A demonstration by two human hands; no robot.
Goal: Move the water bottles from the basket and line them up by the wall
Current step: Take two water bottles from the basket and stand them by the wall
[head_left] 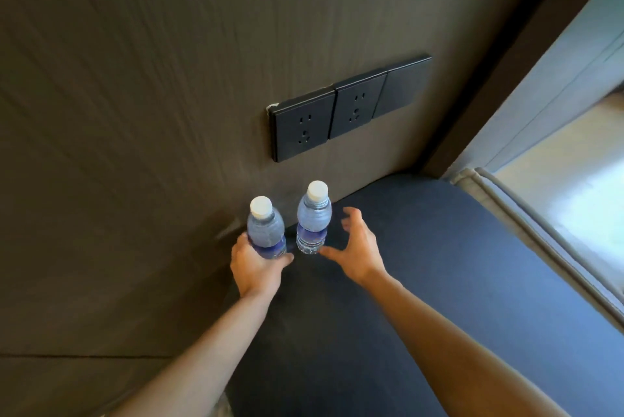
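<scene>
Two clear water bottles with white caps and blue labels stand close to the brown wall (135, 113) on a dark blue surface (422, 264). My left hand (256, 264) grips the lower part of the left bottle (265, 227). The right bottle (314, 217) stands upright by itself next to it. My right hand (354, 248) hovers just to its right, fingers spread, thumb near the bottle's base, not holding it. No basket is in view.
A row of black wall sockets (344, 109) sits on the wall above the bottles. To the right the dark surface ends at a pale padded edge (540, 241) beside a bright window area (591, 197).
</scene>
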